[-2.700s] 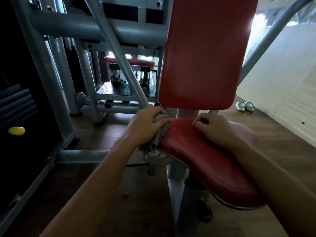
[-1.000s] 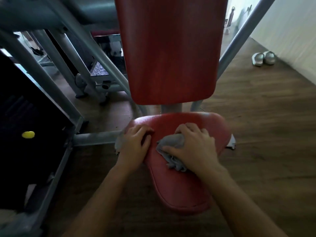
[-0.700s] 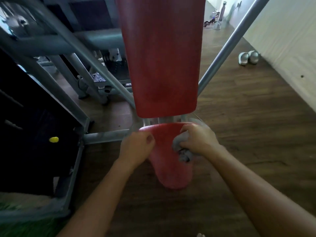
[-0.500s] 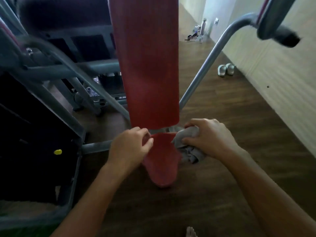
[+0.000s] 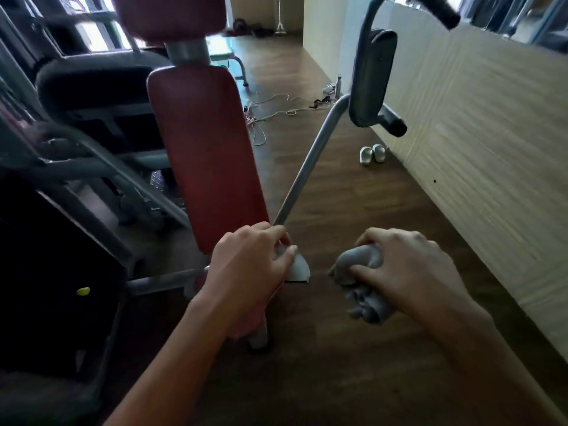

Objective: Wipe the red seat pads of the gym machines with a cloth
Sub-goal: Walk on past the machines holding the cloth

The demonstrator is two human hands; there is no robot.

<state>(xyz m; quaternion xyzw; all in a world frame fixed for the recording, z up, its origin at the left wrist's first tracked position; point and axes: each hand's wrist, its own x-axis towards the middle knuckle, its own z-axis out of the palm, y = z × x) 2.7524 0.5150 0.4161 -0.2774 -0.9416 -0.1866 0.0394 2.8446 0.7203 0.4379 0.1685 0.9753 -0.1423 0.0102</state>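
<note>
The right hand (image 5: 408, 272) clenches the bunched grey cloth (image 5: 361, 284) in curled fingers over the floor (image 5: 338, 379), apart from the red back pad (image 5: 209, 155). The left hand (image 5: 249, 272) curls below that pad; what its fingers grip, I cannot tell.

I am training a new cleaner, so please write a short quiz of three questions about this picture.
1. True or false: the right hand grips the grey cloth.
2. Where do the slippers lie? A) on the floor by the wall; B) on top of the machine; C) on the seat.
3. Fill in: the upright back pad is ___ in colour.
Key: 1 true; 2 A; 3 red.
</note>
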